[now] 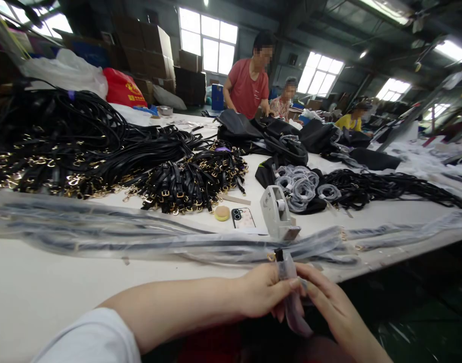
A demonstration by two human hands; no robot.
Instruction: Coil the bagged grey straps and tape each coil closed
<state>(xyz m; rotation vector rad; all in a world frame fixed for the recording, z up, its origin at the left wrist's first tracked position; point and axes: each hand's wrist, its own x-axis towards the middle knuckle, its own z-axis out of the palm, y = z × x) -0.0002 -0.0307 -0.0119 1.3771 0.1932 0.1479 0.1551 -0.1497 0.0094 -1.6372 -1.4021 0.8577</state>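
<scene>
At the near table edge both my hands pinch one black strap [279, 254] in a clear plastic sleeve [293, 302]. My left hand [263, 291] is closed on the sleeve from the left. My right hand [327, 302] is closed on it from the right, fingers pressed against the plastic. The strap's end with a gold ring pokes up above my fingers. The sleeve's lower part hangs down between my hands.
Sleeved straps [140, 237] lie across the white table [45, 292]. Behind them are heaps of black straps with gold buckles [102, 156], a tape dispenser [276, 212], a phone [243, 218], a yellow tape roll [222, 213], grey cord coils [302, 187]. Three people work at the far end.
</scene>
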